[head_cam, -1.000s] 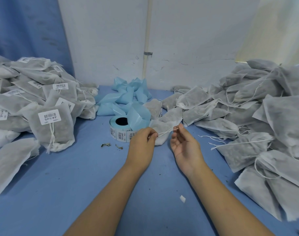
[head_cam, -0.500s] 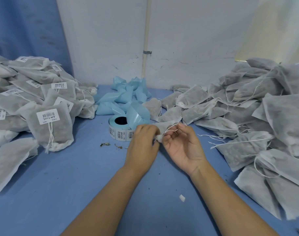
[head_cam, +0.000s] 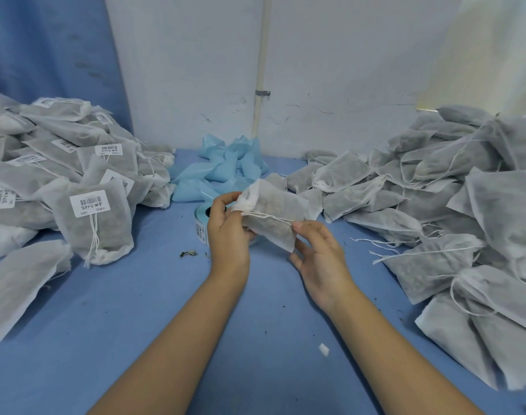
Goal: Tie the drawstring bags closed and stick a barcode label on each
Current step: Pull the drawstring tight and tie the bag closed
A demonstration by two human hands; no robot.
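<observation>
A grey drawstring bag [head_cam: 273, 209] is held up above the blue table, its gathered neck to the left and its white string running across its face. My left hand [head_cam: 228, 235] grips the bag at the neck end. My right hand [head_cam: 318, 253] pinches the bag's lower right corner and the string's end. The roll of barcode labels [head_cam: 202, 223] stands on the table behind my left hand, mostly hidden by it.
A pile of labelled bags [head_cam: 61, 181] fills the left side. Unlabelled bags with loose strings [head_cam: 435, 205] are heaped on the right. Crumpled blue backing strip [head_cam: 223, 172] lies at the back by the wall. Small crumbs [head_cam: 188, 253] dot the blue table [head_cam: 136, 310].
A second ago both hands pulled the string taut over the table. The bag has since been lifted and turned sideways between my hands.
</observation>
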